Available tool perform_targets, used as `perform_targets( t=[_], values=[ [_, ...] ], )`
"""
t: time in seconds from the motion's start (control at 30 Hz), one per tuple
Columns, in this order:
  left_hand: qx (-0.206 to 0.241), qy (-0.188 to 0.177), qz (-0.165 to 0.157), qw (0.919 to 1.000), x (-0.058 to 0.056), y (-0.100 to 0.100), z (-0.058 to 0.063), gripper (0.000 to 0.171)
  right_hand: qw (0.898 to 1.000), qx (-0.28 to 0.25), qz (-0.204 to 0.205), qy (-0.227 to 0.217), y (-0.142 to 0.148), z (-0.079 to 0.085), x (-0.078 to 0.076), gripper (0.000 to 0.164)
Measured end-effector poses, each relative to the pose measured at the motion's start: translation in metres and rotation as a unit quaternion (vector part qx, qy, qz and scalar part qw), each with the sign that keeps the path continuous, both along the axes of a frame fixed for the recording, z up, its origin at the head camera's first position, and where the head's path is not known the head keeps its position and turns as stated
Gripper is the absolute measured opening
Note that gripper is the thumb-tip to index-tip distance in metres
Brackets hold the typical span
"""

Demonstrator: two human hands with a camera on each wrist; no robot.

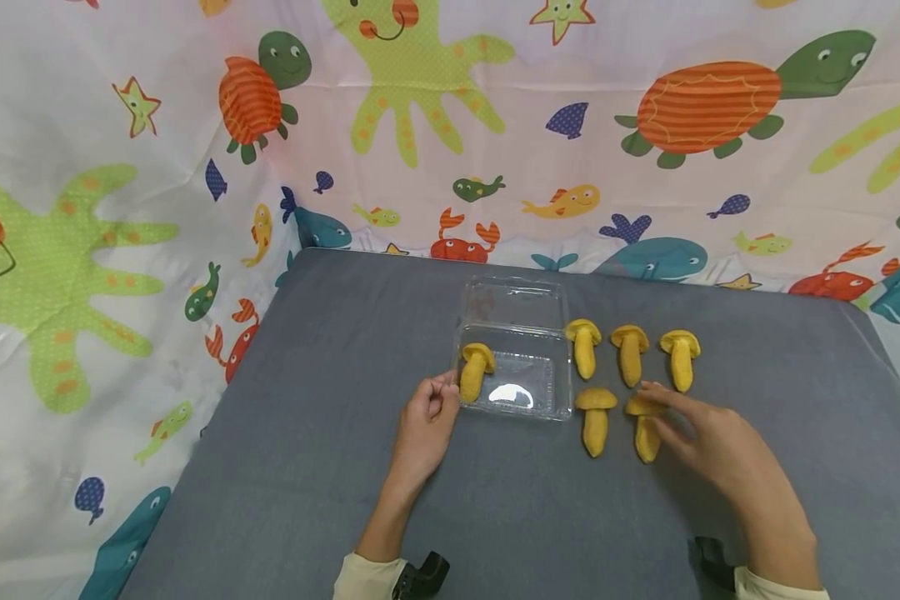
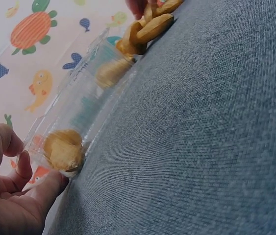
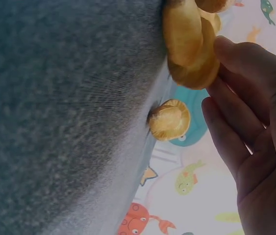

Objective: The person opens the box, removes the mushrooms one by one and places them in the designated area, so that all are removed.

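A clear plastic box lies with its lid folded back at the far side. My left hand pinches the box's left edge, thumb and fingers meeting at the rim in the left wrist view. Inside, at the left end, is a yellow mushroom. To the right of the box, my right hand has its thumb and fingers around the cap of another mushroom, in the near row. This mushroom's stem points toward the camera in the right wrist view.
Beside it in the near row is one mushroom. The far row holds three: a left one, a middle one and a right one. Grey cloth covers the table, and a curtain with sea animals hangs behind.
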State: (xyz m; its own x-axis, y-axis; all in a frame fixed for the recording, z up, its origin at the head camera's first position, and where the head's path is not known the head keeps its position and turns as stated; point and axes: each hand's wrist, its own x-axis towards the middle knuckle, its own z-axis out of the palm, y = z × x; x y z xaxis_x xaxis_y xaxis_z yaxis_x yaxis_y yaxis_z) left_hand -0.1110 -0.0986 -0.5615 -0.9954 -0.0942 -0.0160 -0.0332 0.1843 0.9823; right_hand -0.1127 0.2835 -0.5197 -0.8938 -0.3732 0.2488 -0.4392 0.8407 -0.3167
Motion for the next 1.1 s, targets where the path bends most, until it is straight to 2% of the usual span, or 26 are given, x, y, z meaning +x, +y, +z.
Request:
perform_targets(
  t=[0.4, 0.67, 0.83, 1.1],
  values=[
    [0.007, -0.001, 0.000, 1.0000, 0.002, 0.000, 0.001, 0.022, 1.000, -0.004, -0.024, 0.001, -0.012, 0.008, 0.000, 0.039],
    [0.018, -0.003, 0.002, 0.9998, 0.002, -0.001, 0.000, 0.022, 0.999, -0.008, -0.037, 0.014, -0.025, 0.021, -0.007, 0.042],
    [0.008, -0.003, 0.005, 0.9999, 0.001, -0.001, 0.000, 0.022, 0.999, -0.004, -0.043, -0.005, -0.039, 0.028, -0.013, 0.043],
    [0.007, 0.001, 0.008, 0.9999, 0.000, -0.001, -0.001, 0.022, 0.999, -0.033, -0.030, -0.018, -0.062, 0.041, -0.024, 0.041]
  ],
)
